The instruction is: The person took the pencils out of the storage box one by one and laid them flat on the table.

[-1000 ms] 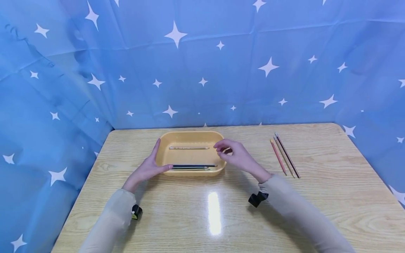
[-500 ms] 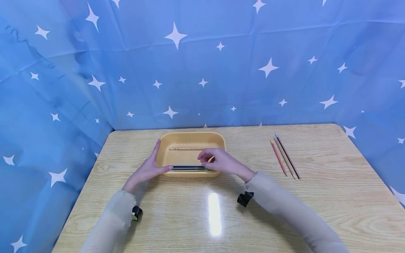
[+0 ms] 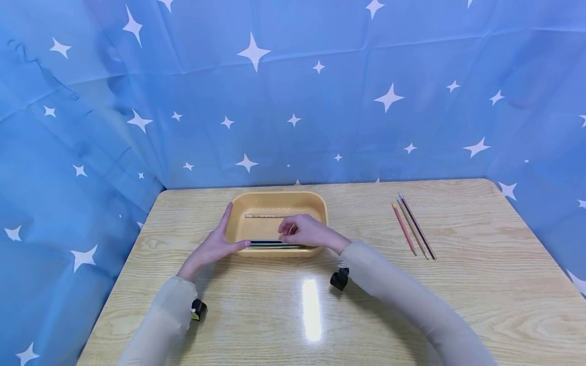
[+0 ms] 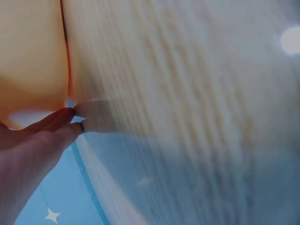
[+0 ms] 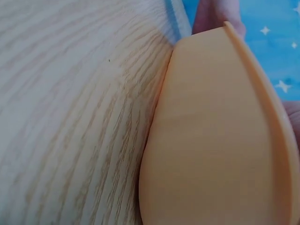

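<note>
A yellow-orange plastic tray (image 3: 322, 216) sits near the table's back edge. Inside it, one pencil (image 3: 265, 216) lies along the back and several pencils (image 3: 267, 244) lie together by the front wall. My left hand (image 3: 212, 249) holds the tray's left end, thumb over the front corner and fingers along the outside wall. In the left wrist view those fingers (image 4: 58, 122) touch the outer wall. My right hand (image 3: 309, 231) hovers over the tray, fingers loosely curled, fingertips just above the front pencils. Whether they touch a pencil is too small to tell.
On the table's right lie a red pencil (image 3: 404, 229), a pale pencil (image 3: 413, 229) and a dark pencil (image 3: 417, 225), side by side. A blue star-patterned curtain (image 3: 293, 91) stands behind and to the left of the wooden table (image 3: 256, 315).
My right hand has moved left from the tray's right rim to over its middle, covering part of the pencils. The left hand and the tray have stayed in place.
</note>
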`<act>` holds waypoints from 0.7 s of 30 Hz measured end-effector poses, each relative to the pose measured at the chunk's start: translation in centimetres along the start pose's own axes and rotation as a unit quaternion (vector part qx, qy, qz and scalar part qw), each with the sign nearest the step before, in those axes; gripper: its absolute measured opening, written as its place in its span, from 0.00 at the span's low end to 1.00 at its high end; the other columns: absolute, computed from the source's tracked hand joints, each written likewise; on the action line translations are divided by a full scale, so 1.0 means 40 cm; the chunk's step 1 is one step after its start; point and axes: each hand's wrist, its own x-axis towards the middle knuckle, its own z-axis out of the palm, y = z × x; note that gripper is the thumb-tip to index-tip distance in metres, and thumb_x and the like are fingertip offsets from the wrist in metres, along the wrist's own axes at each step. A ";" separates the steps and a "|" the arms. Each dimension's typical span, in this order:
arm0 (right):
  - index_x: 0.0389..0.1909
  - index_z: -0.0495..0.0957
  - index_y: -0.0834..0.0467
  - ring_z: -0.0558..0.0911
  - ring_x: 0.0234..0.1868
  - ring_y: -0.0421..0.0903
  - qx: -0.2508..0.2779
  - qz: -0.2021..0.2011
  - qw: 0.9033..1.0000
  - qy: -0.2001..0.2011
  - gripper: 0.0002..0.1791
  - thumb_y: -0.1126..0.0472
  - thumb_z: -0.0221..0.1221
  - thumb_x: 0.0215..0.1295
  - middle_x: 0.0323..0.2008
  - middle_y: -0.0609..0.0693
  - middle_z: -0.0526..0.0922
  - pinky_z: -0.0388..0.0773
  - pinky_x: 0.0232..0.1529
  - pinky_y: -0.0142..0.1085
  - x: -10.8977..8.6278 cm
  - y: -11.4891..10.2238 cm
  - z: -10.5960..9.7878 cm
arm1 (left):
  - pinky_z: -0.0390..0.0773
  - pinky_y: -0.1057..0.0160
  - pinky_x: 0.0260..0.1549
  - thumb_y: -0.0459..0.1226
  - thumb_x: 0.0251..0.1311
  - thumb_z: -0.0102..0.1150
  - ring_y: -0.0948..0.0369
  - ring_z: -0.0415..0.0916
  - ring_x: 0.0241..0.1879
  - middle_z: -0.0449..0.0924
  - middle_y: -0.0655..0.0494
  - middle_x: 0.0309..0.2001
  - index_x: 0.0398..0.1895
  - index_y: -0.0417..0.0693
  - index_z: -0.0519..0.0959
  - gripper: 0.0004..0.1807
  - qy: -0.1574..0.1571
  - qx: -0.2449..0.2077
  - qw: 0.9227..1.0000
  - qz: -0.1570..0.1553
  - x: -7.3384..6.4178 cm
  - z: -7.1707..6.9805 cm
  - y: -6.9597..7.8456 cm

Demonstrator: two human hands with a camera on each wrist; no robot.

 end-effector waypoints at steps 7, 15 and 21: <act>0.38 0.81 0.62 0.79 0.35 0.39 -0.032 0.019 0.999 -0.007 0.06 0.64 0.64 0.61 0.32 0.46 0.82 0.76 0.40 0.31 0.027 0.006 0.004 | 0.47 0.41 0.67 0.47 0.54 0.69 0.41 0.40 0.72 0.30 0.45 0.76 0.77 0.52 0.27 0.64 0.003 0.001 1.000 0.006 0.002 -0.001 -0.001; 0.32 0.79 0.59 0.77 0.32 0.39 -0.066 0.041 0.997 -0.015 0.05 0.64 0.66 0.59 0.29 0.44 0.80 0.75 0.38 0.32 0.048 0.018 0.018 | 0.46 0.42 0.67 0.47 0.54 0.70 0.41 0.40 0.72 0.29 0.45 0.76 0.77 0.54 0.26 0.64 0.002 -0.003 1.000 0.003 0.003 0.003 -0.004; 0.30 0.79 0.57 0.76 0.31 0.39 -0.089 0.051 0.995 -0.015 0.05 0.63 0.66 0.59 0.27 0.44 0.79 0.74 0.37 0.34 0.056 0.015 0.025 | 0.45 0.42 0.67 0.47 0.55 0.70 0.41 0.39 0.72 0.29 0.45 0.76 0.77 0.52 0.27 0.64 0.004 -0.002 1.000 0.008 0.002 0.003 -0.002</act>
